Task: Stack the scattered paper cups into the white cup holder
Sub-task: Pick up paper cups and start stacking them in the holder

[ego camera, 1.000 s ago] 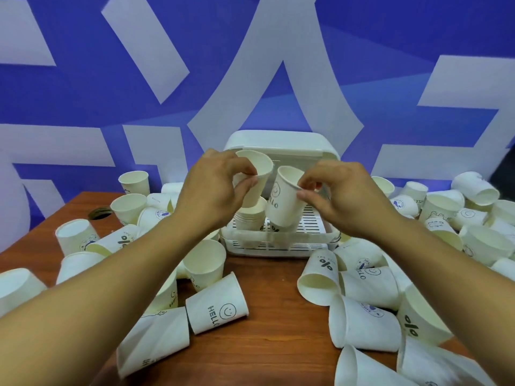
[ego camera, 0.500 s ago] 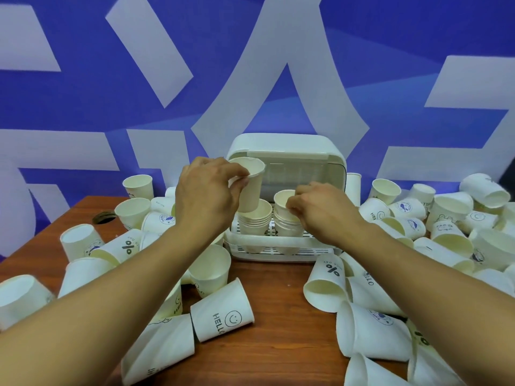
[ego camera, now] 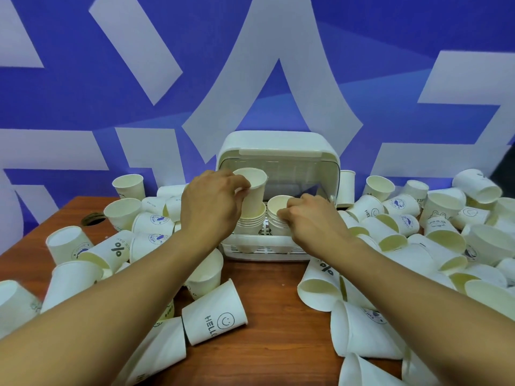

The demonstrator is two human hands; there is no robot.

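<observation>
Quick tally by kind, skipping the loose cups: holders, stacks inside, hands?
White cup holder: 1
Stacks inside: 2, left stack, right stack
Hands: 2, left hand holding plain cup, right hand pinching top cup
Total: 5

Left hand (ego camera: 211, 207) with 1 paper cup (ego camera: 253, 188) over left stack (ego camera: 250, 224); right hand (ego camera: 312, 218) on right stack (ego camera: 276, 210).

right stack (ego camera: 274, 204) mostly behind right hand (ego camera: 315, 218), bottom cups (ego camera: 362, 371) cut off by frame edge
</observation>
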